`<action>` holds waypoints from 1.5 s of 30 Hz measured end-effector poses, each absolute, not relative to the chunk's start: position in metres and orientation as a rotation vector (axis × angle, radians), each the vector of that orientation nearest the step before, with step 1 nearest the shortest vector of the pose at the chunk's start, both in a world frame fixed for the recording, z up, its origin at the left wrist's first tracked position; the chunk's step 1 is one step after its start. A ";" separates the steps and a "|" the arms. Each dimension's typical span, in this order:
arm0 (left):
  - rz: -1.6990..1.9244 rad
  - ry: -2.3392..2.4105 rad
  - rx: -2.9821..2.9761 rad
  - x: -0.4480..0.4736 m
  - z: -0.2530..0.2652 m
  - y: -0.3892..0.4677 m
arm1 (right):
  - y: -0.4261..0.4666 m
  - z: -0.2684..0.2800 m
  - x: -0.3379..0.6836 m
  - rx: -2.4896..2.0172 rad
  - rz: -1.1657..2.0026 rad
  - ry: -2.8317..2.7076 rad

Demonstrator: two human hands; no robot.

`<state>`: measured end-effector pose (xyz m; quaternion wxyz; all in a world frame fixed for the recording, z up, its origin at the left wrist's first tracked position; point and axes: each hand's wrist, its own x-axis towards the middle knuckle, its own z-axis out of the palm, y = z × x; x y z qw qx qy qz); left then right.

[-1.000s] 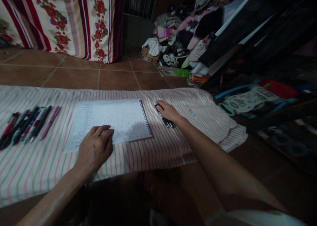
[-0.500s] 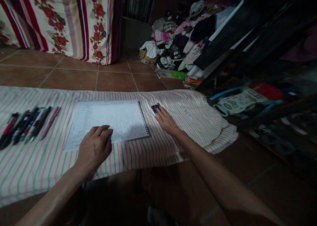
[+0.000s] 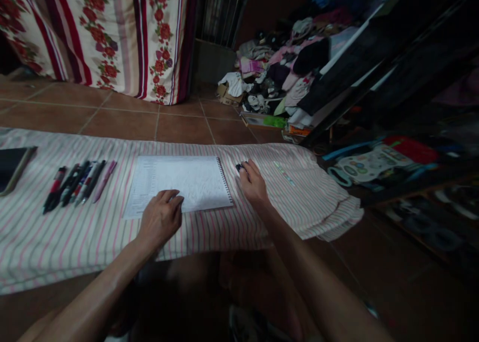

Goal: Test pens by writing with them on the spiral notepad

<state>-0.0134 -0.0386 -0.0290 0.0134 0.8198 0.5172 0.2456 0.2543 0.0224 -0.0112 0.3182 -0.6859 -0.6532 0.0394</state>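
Note:
A spiral notebook point(image 3: 202, 177) lies on the striped cloth, its coil on the right side and faint marks on the page. A printed sheet point(image 3: 140, 182) shows along its left part. My left hand point(image 3: 161, 214) rests on the lower edge of the page, fingers loosely bent and holding nothing. Just right of the coil, my right hand point(image 3: 255, 182) has its fingers curled over small dark cylinders point(image 3: 239, 167), mostly hidden under the fingertips. Beyond that hand lies a thin, pale patterned strip point(image 3: 284, 173).
Several pens point(image 3: 78, 182) lie in a row at left, beside a dark flat device point(image 3: 15, 167). The striped cloth point(image 3: 209, 237) covers the low table. Behind it are a tiled floor point(image 3: 130, 120), a floral curtain point(image 3: 127, 42) and a heap of clothes point(image 3: 280, 67). A dark rack stands at right.
The view has swung left, bringing the dark device into sight. My right hand's fingers have curled further over the small dark cylinders. My left hand stays on the page.

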 end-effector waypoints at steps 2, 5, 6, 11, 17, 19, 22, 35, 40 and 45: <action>0.801 1.576 2.534 -0.016 -0.029 -0.040 | 0.013 -0.010 0.222 -1.698 0.155 -1.644; 0.859 1.539 2.496 -0.023 -0.027 -0.042 | -0.008 -0.008 0.169 -1.498 0.246 -1.610; 0.867 1.544 2.483 -0.027 -0.026 -0.043 | -0.016 -0.008 0.152 -1.432 0.285 -1.644; 0.817 1.702 2.420 -0.052 -0.020 -0.041 | -0.039 -0.019 0.094 -1.186 0.424 -1.860; 0.745 2.123 2.278 -0.099 -0.010 -0.032 | -0.030 -0.048 0.077 -1.040 0.257 -2.018; 0.696 2.274 2.192 -0.114 -0.008 -0.031 | -0.027 -0.052 0.078 -1.030 0.213 -2.049; 0.627 2.421 2.035 -0.132 -0.005 -0.031 | -0.025 -0.054 0.080 -1.028 0.176 -2.095; 0.479 2.537 1.926 -0.138 -0.009 -0.030 | -0.018 -0.055 0.079 -1.060 0.201 -2.143; 0.482 2.545 1.922 -0.138 -0.010 -0.029 | -0.014 -0.053 0.079 -1.045 0.215 -2.135; 0.468 2.556 1.897 -0.140 -0.013 -0.027 | -0.011 -0.052 0.077 -1.062 0.219 -2.136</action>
